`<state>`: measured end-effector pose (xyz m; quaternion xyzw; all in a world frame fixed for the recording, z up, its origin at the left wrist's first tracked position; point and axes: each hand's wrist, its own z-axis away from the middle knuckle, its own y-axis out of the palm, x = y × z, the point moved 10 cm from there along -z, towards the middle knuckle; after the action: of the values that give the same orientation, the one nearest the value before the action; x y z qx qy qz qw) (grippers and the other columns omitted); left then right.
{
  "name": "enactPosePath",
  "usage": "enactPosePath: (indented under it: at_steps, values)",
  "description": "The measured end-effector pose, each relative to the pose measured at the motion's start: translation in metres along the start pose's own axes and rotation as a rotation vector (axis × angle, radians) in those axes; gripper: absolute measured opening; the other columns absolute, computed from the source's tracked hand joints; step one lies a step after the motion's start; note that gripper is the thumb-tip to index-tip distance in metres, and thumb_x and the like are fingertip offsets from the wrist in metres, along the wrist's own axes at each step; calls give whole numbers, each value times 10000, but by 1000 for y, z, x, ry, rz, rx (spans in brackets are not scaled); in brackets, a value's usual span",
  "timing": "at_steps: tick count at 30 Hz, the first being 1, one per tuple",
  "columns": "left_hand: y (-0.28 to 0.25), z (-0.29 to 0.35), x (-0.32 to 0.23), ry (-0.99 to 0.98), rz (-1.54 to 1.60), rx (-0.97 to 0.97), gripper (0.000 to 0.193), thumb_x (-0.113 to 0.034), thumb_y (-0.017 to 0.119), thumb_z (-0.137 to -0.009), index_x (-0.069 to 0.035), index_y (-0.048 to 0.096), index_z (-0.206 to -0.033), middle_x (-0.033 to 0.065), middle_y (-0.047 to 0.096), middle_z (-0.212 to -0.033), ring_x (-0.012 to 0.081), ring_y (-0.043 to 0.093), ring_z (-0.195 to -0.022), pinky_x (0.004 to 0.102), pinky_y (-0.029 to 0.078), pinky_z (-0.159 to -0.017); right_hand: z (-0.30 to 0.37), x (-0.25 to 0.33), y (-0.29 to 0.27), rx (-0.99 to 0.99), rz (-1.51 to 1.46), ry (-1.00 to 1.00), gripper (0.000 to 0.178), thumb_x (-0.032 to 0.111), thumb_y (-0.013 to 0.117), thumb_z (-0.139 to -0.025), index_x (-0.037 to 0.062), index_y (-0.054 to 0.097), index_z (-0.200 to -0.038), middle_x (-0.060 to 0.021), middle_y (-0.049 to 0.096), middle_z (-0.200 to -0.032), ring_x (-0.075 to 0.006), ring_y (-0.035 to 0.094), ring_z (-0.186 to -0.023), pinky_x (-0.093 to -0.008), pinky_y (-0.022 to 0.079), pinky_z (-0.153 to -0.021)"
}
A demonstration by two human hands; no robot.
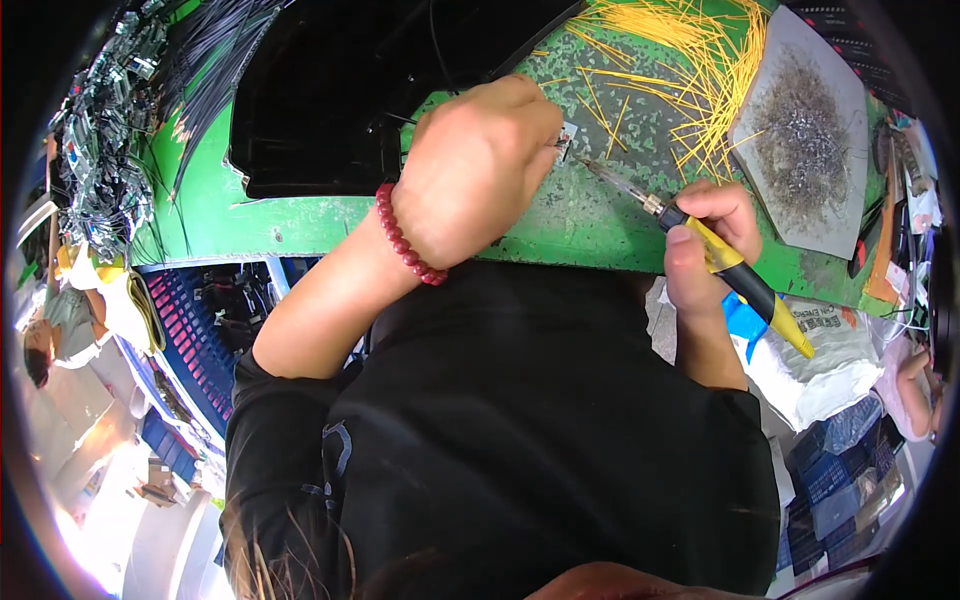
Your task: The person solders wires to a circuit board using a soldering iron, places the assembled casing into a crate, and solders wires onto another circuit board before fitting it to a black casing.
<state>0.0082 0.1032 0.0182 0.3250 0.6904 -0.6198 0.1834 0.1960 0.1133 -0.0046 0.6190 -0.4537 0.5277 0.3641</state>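
My left hand, a red bead bracelet on its wrist, is closed over the worktable. Between its fingertips it pinches a small circuit board, mostly hidden behind the fingers. My right hand grips a soldering iron with a yellow and black handle. The iron slants up and to the left, and its thin tip ends just right of the small board. Whether the tip touches it I cannot tell. Cut yellow wires lie loose beyond the iron.
A black tray lies left of centre on the green worktable. Black wires and a heap of small wired parts are at far left. A pale board with dark, speckled residue lies at right, above a white bag.
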Motion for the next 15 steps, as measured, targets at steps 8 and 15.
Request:
enactPosePath:
  at_steps: [8, 15]
  values:
    - [2, 0, -1, 5, -16, 13, 92, -77, 672, -752, -44, 585, -750, 95, 572, -805, 319, 607, -744, 418, 500, -613, -1, 3, 6, 42, 44, -60, 234, 109, 720, -769, 30, 554, -914, -21, 527, -791, -62, 434, -628, -218, 343, -553]
    - [1, 0, -1, 4, -21, 15, 92, -77, 670, -753, -42, 585, -747, 92, 574, -805, 317, 610, -741, 415, 501, -612, -3, 5, 12, 92, 77, -81, 219, 83, 707, -761, 25, 559, -912, -24, 537, -775, -58, 446, -615, -208, 344, -539]
